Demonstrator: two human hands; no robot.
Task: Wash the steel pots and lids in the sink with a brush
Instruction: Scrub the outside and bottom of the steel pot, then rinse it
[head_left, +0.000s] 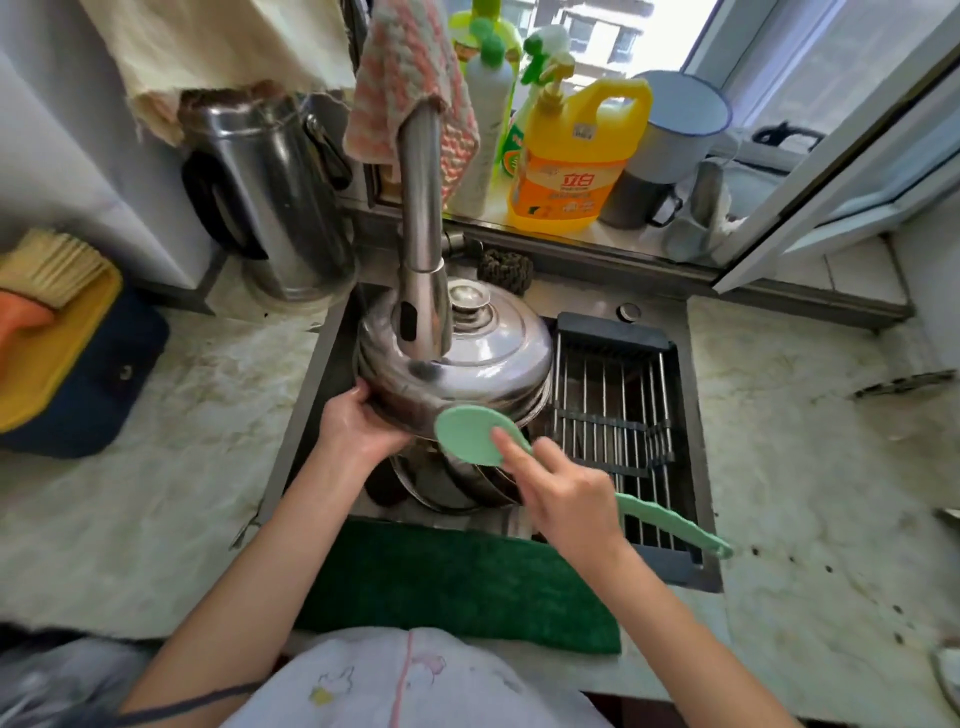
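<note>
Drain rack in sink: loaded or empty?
Empty where visible: the drain rack shows bare wires. Only the green brush handle, held in the right hand, crosses its near corner.

The lid (478, 358) is gleaming as polished steel, mirroring the duller, brushed metal faucet (421, 208) over it. The brush (465, 434) is showing smooth, matt green plastic. The desk (156, 441) is looking like veined stone with a soft sheen. The green cloth (467, 582) is looking nappy and matt, and the knitted cloth (410, 83) is looking coarse. The yellow bottle (571, 156) is shining as glossy plastic.
</note>
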